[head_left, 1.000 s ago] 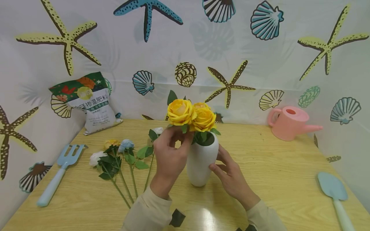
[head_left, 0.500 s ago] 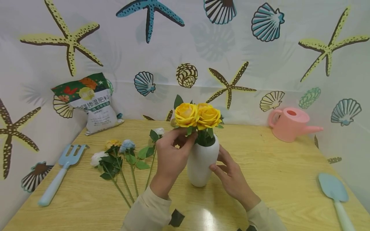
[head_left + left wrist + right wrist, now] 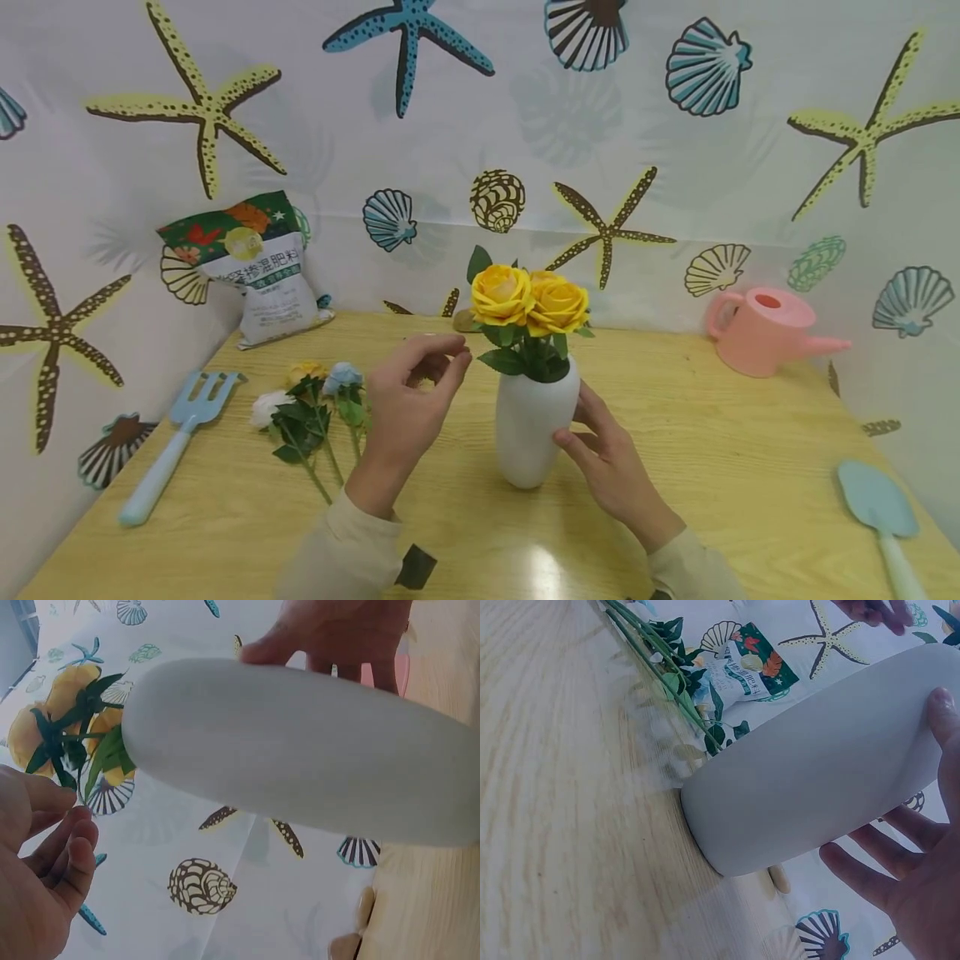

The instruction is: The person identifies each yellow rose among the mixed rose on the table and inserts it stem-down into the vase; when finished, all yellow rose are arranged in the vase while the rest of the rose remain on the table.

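Since half a second earlier, the left hand (image 3: 408,408) had come away from beneath the yellow roses (image 3: 501,294) and moved out to the left, while the right hand (image 3: 615,467) had stayed on the white vase (image 3: 528,429). Nearest were the two pale sleeves (image 3: 341,546), with a small black block (image 3: 416,567) beside the left cuff. The left hand's grip was loosely curved and had hold of nothing, thumb and fingertips bent toward each other just beside the green leaves (image 3: 504,361). The right hand's grip held the vase's right side, thumb on the near face and fingers behind. The vase stood upright in the middle of the counter (image 3: 480,525), the roses inside it, their leaves spreading over its rim.

To the right lay a blue trowel (image 3: 877,497), its handle toward the person; to the left, a blue garden fork (image 3: 174,450), tines pointing away. Between fork and left hand lay a white flower (image 3: 268,409), a blue flower (image 3: 342,377) and a yellow flower (image 3: 306,372). At the far right stood a pink watering can (image 3: 761,333); at the far left, a green-and-white bag (image 3: 273,292) leaned before a cloth (image 3: 450,125) printed with shells and starfish.
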A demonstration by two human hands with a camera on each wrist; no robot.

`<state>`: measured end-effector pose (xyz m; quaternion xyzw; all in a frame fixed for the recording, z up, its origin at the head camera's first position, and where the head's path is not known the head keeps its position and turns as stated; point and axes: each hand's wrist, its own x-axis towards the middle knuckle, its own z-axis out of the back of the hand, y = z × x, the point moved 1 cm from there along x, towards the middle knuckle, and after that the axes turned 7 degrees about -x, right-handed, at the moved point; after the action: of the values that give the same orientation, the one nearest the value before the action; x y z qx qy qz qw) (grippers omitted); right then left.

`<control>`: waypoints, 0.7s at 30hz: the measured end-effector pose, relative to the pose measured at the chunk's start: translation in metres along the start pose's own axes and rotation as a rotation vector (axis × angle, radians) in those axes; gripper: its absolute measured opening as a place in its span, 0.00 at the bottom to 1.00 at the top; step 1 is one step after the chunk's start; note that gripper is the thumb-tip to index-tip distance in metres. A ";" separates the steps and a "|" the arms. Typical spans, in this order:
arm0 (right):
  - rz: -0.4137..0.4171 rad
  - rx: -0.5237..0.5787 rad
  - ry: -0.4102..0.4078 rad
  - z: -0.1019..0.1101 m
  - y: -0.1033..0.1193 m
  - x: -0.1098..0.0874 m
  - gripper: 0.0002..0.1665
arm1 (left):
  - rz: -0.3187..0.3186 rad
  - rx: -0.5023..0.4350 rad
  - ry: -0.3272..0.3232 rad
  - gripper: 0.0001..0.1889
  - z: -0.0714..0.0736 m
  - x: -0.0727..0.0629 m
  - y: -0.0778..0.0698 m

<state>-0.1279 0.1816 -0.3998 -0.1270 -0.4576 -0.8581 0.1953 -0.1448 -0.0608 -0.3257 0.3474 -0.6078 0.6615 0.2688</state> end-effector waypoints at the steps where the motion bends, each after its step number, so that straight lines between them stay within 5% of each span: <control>1: -0.001 -0.001 0.001 0.000 0.000 0.000 0.41 | 0.009 0.012 -0.007 0.08 0.005 0.000 0.002; 7: -0.013 -0.010 0.016 -0.001 0.000 0.002 0.41 | 0.121 0.137 -0.076 0.08 0.038 -0.004 0.016; 13: -0.021 -0.018 0.012 -0.002 -0.001 0.002 0.40 | 0.295 0.247 -0.132 0.09 0.070 -0.022 0.037; 18: -0.010 -0.024 0.002 -0.002 -0.001 0.000 0.41 | 0.464 0.404 -0.108 0.10 0.099 -0.034 0.051; 21: -0.003 -0.008 0.000 -0.003 0.001 0.000 0.40 | 0.553 0.531 -0.040 0.12 0.117 -0.038 0.053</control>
<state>-0.1278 0.1789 -0.4007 -0.1273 -0.4545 -0.8601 0.1936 -0.1474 -0.1799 -0.3860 0.2407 -0.4910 0.8367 -0.0309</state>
